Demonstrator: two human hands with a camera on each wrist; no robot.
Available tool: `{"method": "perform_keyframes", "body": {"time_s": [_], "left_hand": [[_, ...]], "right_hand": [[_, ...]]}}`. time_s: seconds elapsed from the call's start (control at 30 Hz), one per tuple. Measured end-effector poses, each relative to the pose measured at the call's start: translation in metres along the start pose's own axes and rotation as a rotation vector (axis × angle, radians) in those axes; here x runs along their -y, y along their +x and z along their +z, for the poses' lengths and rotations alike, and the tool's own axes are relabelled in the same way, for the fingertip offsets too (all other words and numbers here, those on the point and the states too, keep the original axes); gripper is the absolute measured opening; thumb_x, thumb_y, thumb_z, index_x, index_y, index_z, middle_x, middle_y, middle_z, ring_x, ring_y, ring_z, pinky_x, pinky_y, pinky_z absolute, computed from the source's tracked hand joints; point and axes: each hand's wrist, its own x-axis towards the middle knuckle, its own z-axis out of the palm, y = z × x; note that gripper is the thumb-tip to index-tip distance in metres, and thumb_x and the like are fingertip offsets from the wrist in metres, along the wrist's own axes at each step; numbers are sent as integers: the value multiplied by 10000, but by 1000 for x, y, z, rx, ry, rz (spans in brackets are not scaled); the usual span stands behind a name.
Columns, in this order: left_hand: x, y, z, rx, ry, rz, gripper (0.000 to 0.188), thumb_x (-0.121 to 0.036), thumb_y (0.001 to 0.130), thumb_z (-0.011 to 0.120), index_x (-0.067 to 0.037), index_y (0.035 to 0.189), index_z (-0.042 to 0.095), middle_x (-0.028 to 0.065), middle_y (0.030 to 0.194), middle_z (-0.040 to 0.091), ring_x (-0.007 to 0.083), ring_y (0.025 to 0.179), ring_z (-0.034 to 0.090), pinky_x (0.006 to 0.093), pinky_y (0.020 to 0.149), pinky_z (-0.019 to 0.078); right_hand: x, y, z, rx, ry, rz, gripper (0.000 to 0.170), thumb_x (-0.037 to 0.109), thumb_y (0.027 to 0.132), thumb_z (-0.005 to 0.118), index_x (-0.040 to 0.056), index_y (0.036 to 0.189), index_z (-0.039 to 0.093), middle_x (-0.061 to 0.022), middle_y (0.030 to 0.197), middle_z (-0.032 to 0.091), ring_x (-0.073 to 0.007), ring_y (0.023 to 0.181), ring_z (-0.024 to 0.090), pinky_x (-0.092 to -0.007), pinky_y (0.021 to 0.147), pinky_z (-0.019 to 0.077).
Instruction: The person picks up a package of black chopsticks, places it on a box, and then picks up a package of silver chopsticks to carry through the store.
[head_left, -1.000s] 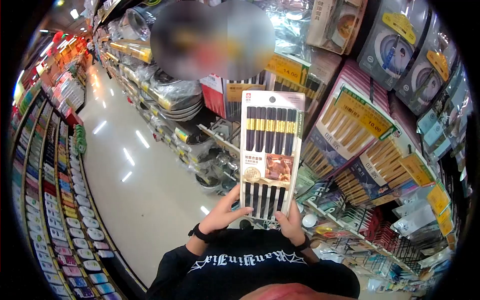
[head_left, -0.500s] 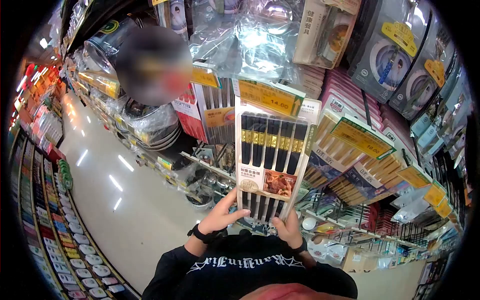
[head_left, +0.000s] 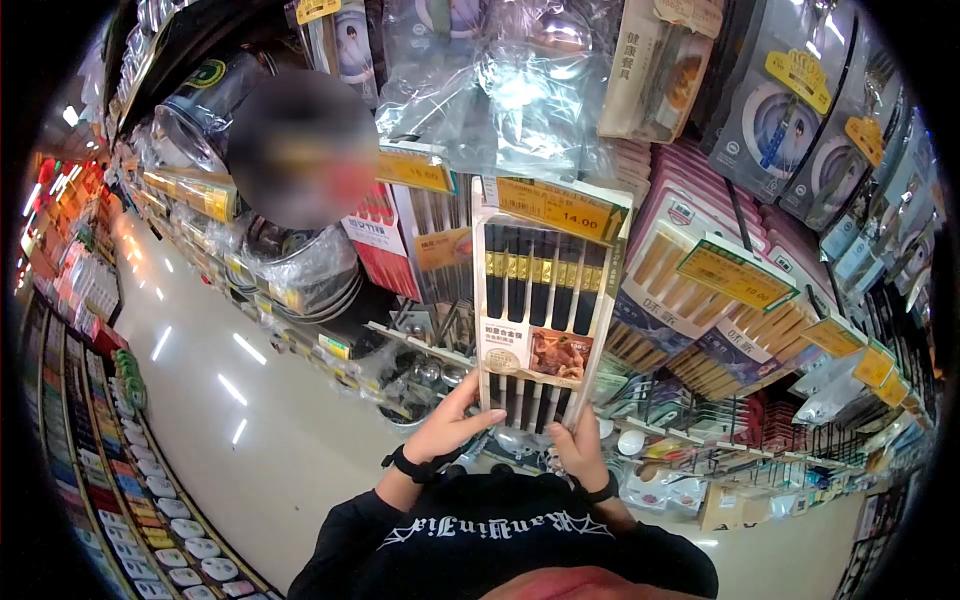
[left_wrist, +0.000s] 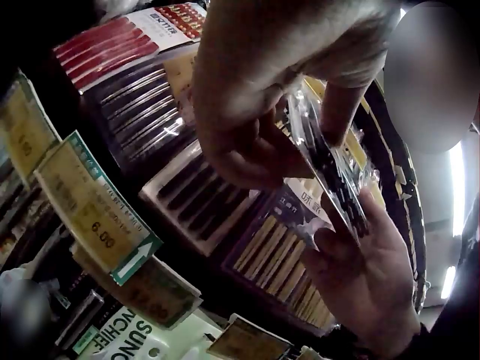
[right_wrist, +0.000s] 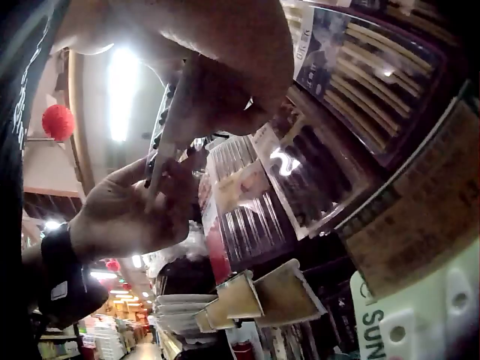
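Note:
A blister pack of black chopsticks with gold bands stands upright in front of the shelf, its top edge behind an orange 14.00 price tag in the head view. My left hand grips its lower left edge, thumb across the front. On the lower right edge, my right hand pinches it with the thumb in front. The left wrist view shows the pack edge-on between my left hand and right hand. Fingers behind the pack are partly hidden.
Packs of wooden chopsticks hang to the right, red and metal ones to the left. Plastic-wrapped bowls sit on the left shelf. Spoon packs hang upper right. An aisle floor runs at the left.
The view has shifted toward the shelf. The pack, first in front of the shelf with its top uncovered, now has its top behind the price tag. Both hands keep their grip.

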Motion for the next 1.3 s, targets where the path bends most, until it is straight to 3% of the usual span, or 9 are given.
{"method": "perform_keyframes", "body": {"time_s": [0.17, 0.27, 0.37, 0.47, 0.67, 0.97, 1.1, 1.2, 1.3], "left_hand": [[0, 3, -2, 4, -40, 35, 681, -82, 896, 586, -3, 1455, 205, 94, 1397, 382, 165, 1274, 369, 326, 1059, 301], [-6, 5, 2, 9, -46, 79, 659, -91, 913, 559, -2, 1455, 194, 103, 1404, 368, 173, 1279, 363, 327, 1063, 294], [-1, 6, 1, 31, 4, 87, 641, -94, 928, 526, 5, 1454, 174, 113, 1418, 340, 176, 1290, 339, 327, 1063, 291], [6, 6, 1, 38, 21, 85, 631, -95, 932, 513, 11, 1450, 167, 119, 1413, 335, 173, 1291, 324, 324, 1065, 283], [2, 2, -1, 38, 16, 66, 623, -108, 935, 502, 16, 1444, 165, 114, 1386, 347, 174, 1261, 336, 322, 1053, 289], [-2, -5, -3, 23, 60, 58, 639, -133, 932, 495, 26, 1443, 146, 141, 1396, 333, 200, 1293, 309, 337, 1073, 262], [-12, -2, 2, 41, 109, 54, 647, -135, 927, 499, 35, 1439, 143, 159, 1406, 324, 216, 1308, 298, 345, 1084, 247], [-5, 1, 4, 35, 87, 67, 635, -58, 907, 483, 12, 1430, 130, 96, 1394, 321, 157, 1289, 298, 322, 1075, 245], [-6, 4, 8, 39, 19, 59, 637, -60, 907, 475, 13, 1435, 127, 96, 1401, 319, 163, 1294, 298, 325, 1081, 236]], "right_hand": [[4, 2, 5, -75, -25, -56, 398, 133, 874, 583, -85, 1168, 429, -160, 918, 603, -239, 802, 602, -341, 733, 478], [8, 1, 7, -56, 47, 3, 382, 116, 888, 562, -84, 1178, 414, -136, 912, 596, -197, 748, 601, -309, 673, 487], [0, -4, 12, -50, 333, 113, 387, 93, 898, 539, -85, 1204, 384, -127, 913, 592, -166, 718, 596, -288, 624, 494], [-2, -5, 16, -92, 432, 116, 407, 85, 908, 519, -82, 1237, 346, -134, 966, 582, -168, 722, 594, -306, 621, 507], [-6, -8, 21, -64, 403, 111, 418, 60, 921, 485, -79, 1271, 303, -149, 1057, 561, -174, 703, 591, -310, 621, 511], [-3, -11, 24, -16, 364, 108, 408, 42, 921, 468, -65, 1275, 295, -157, 1030, 557, -163, 666, 586, -306, 591, 499], [3, -8, 25, -43, 403, 65, 389, 100, 939, 438, -23, 1266, 267, -163, 982, 572, -179, 607, 576, -277, 518, 485], [3, -8, 22, -57, 422, 86, 382, 103, 941, 438, -21, 1263, 272, -162, 977, 572, -174, 586, 567, -272, 498, 477], [4, -7, 20, -72, 424, 112, 369, 81, 939, 437, -26, 1258, 288, -140, 955, 559, -162, 589, 553, -274, 509, 470]]}}
